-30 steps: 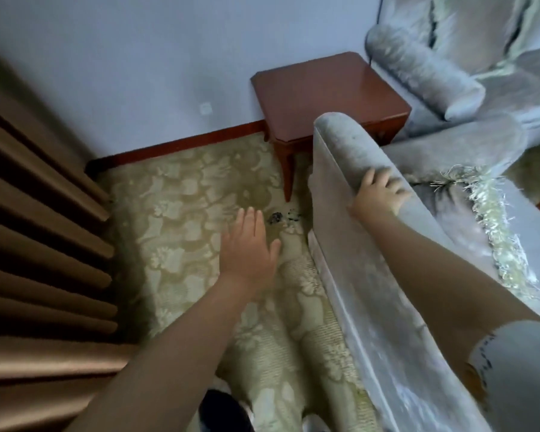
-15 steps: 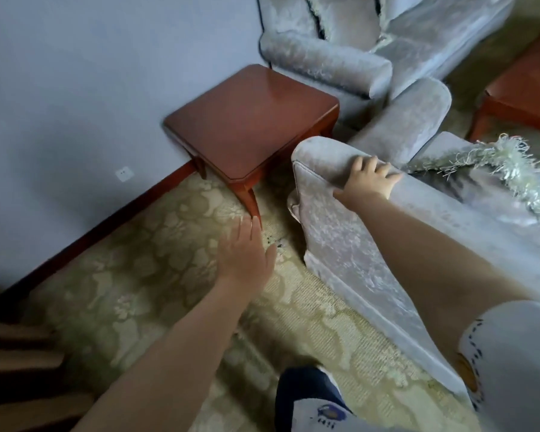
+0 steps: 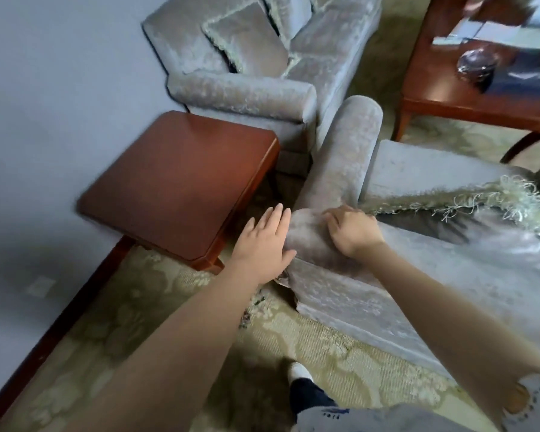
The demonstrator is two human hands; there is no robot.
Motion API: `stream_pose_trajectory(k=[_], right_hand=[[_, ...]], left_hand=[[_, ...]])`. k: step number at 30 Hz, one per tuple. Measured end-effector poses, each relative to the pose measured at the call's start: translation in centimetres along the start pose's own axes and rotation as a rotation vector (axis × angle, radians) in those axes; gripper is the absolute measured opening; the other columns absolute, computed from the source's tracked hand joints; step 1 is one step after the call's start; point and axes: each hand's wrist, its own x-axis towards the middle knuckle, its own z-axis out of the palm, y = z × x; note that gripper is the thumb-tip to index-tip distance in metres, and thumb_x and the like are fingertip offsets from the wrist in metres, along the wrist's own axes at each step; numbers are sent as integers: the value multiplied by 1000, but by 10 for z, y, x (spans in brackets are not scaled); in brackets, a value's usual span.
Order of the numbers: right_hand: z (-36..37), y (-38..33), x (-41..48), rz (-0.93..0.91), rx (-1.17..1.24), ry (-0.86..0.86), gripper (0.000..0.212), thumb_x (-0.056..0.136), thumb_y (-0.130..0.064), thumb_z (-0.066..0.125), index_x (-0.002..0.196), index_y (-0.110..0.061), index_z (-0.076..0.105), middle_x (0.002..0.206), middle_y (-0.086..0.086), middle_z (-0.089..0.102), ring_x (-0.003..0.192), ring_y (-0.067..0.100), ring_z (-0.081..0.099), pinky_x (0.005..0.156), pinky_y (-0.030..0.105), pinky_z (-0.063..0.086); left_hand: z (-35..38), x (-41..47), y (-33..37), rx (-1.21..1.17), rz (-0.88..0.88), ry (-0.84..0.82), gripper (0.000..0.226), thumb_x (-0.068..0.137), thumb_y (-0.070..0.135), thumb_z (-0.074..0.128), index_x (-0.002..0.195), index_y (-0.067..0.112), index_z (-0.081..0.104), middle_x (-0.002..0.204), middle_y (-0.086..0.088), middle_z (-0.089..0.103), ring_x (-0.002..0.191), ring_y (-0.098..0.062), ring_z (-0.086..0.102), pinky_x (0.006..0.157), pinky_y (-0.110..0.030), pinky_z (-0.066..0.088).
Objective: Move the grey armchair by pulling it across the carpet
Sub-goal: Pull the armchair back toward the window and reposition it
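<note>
Grey armchair point(image 3: 356, 294): stands on the patterned carpet point(image 3: 169, 322), seen from behind, its rolled arm near a 2nd grey seat point(image 3: 240, 92).
Right hand point(image 3: 353, 229): fingers curled over the backrest's top corner, gripping it.
Left hand point(image 3: 265, 241): fingers straight and spread, at that corner's outer side.
Red-brown wooden counter point(image 3: 181, 182): just left of the armchair, by the wall.

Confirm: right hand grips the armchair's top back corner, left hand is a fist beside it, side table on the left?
The left hand is no fist: the head view shows it open, fingers straight. The right hand does grip the top back corner of the grey armchair; side table on the left.
</note>
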Motion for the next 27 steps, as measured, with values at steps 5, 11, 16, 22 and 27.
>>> stream_pose_trajectory(k=[5,11,16,22,27], right_hand=[[0,-2,2,78,70,78,32,97,-27,36,115,-14,59,115,10,59,102,33,57,85,40,45],[4,-5,-6,411,-34,405,23,86,-23,43,93,-9,60,95,10,62,93,34,58,78,39,40],[26,-17,-34,1274,45,707,67,86,-29,44,145,-6,23,155,19,11,143,34,5,113,50,-2],[35,-43,-26,1498,747,1302,65,100,-28,34,148,-1,-1,156,20,-2,144,26,-1,114,30,3],[41,-47,-22,1498,761,1447,58,101,-22,32,150,-7,4,157,15,2,144,20,1,113,25,2]], left_hand=[[-7,75,-2,10,402,-134,80,89,60,38,149,13,12,156,-7,14,140,-23,23,109,-38,24],[-7,132,5,8,788,-234,81,85,66,38,148,18,16,150,-6,28,132,-26,36,104,-41,34],[0,143,19,-161,983,-291,58,97,44,30,149,24,12,157,3,11,140,-22,21,107,-44,26],[-2,144,66,-175,1131,-250,53,99,33,32,148,18,20,156,-2,17,140,-23,19,112,-39,20],[10,147,67,-220,1210,-204,56,95,34,27,148,17,22,156,0,19,142,-20,18,114,-33,14]])
